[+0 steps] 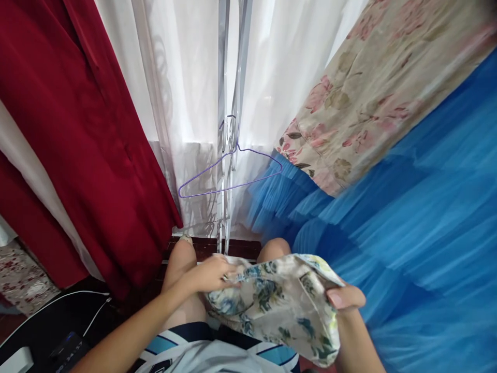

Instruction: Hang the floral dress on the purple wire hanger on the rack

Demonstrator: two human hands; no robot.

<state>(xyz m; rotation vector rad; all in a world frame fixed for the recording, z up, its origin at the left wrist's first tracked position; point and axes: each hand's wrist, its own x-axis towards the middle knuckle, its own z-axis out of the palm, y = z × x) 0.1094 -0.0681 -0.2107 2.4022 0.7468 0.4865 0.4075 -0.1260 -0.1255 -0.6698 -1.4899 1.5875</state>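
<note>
I hold a cream cloth with a blue and green flower print over my knees. My left hand is closed on its left edge, fingers pinching the fabric. My right hand grips the cloth's right edge, with the thumb on top. The cloth hangs down between both hands and hides part of my lap. An empty purple wire hanger hangs on a metal rack pole straight ahead.
A dark red garment hangs at the left before white sheer curtains. A blue pleated fabric and a beige rose-print cloth fill the right. White cables and a dark device lie on the floor at lower left.
</note>
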